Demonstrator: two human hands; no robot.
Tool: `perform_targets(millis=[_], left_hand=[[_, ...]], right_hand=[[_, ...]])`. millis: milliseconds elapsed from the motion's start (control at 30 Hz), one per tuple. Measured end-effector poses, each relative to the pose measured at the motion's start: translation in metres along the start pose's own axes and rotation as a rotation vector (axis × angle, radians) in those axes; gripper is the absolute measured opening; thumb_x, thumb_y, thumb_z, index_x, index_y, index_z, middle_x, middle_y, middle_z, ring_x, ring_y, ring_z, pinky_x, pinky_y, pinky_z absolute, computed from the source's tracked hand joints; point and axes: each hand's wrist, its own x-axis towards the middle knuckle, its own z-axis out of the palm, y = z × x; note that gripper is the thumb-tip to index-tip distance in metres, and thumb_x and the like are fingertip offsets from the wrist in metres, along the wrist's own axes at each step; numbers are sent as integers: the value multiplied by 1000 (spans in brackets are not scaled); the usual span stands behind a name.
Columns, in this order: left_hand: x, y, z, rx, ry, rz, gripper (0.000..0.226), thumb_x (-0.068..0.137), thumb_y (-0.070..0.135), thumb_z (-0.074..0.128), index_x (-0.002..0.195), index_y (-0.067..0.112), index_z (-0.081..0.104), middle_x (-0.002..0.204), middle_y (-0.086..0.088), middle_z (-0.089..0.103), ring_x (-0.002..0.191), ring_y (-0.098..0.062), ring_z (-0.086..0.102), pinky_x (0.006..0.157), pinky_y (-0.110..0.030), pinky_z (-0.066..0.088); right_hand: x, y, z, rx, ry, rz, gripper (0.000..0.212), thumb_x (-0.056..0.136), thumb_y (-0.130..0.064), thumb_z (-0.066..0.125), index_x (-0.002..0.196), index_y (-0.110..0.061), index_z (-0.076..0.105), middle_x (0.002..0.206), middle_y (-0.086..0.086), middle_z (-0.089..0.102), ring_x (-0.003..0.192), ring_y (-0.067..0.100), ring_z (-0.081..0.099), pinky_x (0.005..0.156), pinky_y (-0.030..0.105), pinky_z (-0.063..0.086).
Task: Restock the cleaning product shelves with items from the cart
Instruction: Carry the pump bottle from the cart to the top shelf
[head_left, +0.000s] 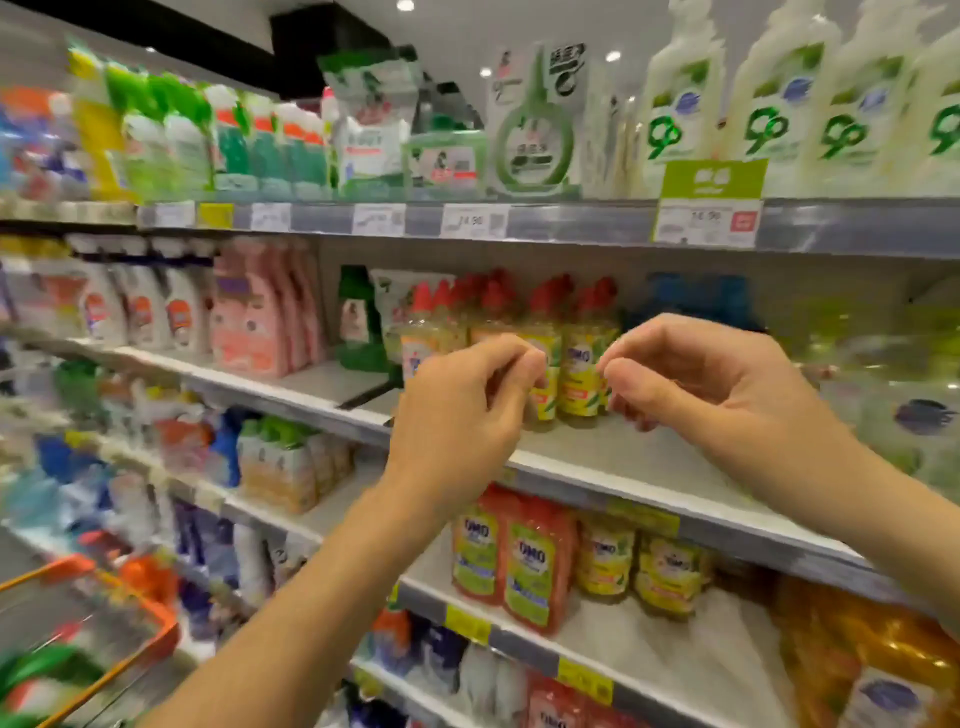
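My left hand (457, 410) and my right hand (696, 384) are raised side by side in front of the middle shelf (639, 470). Both have their fingers curled, thumb near forefinger, and I see nothing in either. Just behind them a group of yellow OMO bottles with red caps (579, 364) stands upright on that shelf. The front of the shelf below my right hand is bare. The orange-rimmed cart (150, 623) is at the bottom left, blurred, with something green and white in it.
White bottles with green labels (769, 104) fill the top shelf at right. Pink bottles (249, 322) stand left on the middle shelf. OMO refill pouches (530, 566) and small yellow bottles (665, 577) sit one shelf down. Large orange bottles (857, 654) are at the lower right.
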Motion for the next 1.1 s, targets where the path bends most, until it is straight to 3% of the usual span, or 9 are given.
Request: perform_targets(millis=[133, 267, 433, 633, 733, 800, 933, 1033, 1100], left_hand=[[-72, -43, -75, 112, -2, -238, 26, 94, 38, 48, 80, 22, 63, 62, 3, 64, 59, -17, 61, 58, -43, 50], [-153, -84, -166, 234, 66, -464, 27, 92, 41, 49, 80, 24, 65, 62, 8, 65, 58, -9, 58, 62, -40, 51], [-271, -145, -290, 425, 161, -831, 40, 86, 53, 42, 83, 23, 69, 68, 6, 67, 68, -15, 63, 66, -38, 52], [-410, -194, -416, 543, 255, -1240, 20, 94, 35, 48, 93, 27, 66, 86, 5, 69, 81, -17, 63, 74, -41, 53], [-465, -216, -451, 583, 295, -1386, 20, 96, 22, 51, 109, 16, 64, 105, -4, 68, 94, -22, 62, 84, -35, 51], [-492, -228, -467, 579, 335, -1490, 26, 97, 20, 51, 119, 10, 60, 117, -7, 65, 104, -23, 60, 82, -26, 44], [-529, -257, -489, 481, 429, -1697, 37, 96, 18, 53, 131, 5, 50, 129, -13, 57, 112, -27, 57, 88, -30, 47], [-547, -285, -506, 420, 454, -1792, 37, 96, 16, 54, 130, 4, 47, 126, -13, 57, 97, -21, 55, 74, -23, 41], [-559, -306, -513, 404, 448, -1861, 40, 96, 18, 55, 130, 3, 45, 123, -15, 57, 100, -25, 55, 69, -24, 37]], right_hand=[[-8, -22, 102, 198, -174, 33, 24, 85, -35, 54, 85, -15, 66, 70, -4, 64, 63, 4, 59, 60, 13, 47], [-7, -46, 223, 453, -395, 99, 32, 86, -49, 59, 87, -18, 67, 69, 7, 62, 57, 11, 55, 54, 18, 48], [-16, -78, 398, 657, -688, 208, 76, 51, -81, 70, 90, -17, 68, 67, 0, 64, 55, 7, 55, 50, 14, 46], [-39, -109, 589, 722, -983, 437, 97, 31, -78, 80, 97, -10, 62, 71, 1, 67, 59, 7, 61, 51, 19, 50], [-50, -120, 669, 666, -1156, 538, 56, 69, -52, 76, 104, -12, 60, 89, 11, 66, 62, 5, 64, 56, 23, 52], [-58, -122, 722, 622, -1236, 599, 35, 85, -32, 65, 111, -9, 57, 98, 14, 61, 66, 7, 62, 56, 23, 50], [-78, -128, 807, 521, -1312, 656, 37, 94, -27, 60, 124, -7, 51, 113, 12, 58, 96, 18, 60, 74, 25, 52], [-94, -131, 865, 473, -1372, 705, 45, 95, -25, 59, 133, -3, 45, 112, 10, 55, 96, 17, 55, 83, 31, 50], [-107, -128, 898, 399, -1409, 723, 49, 97, -22, 57, 138, -2, 40, 117, 12, 53, 102, 20, 53, 93, 36, 49]])
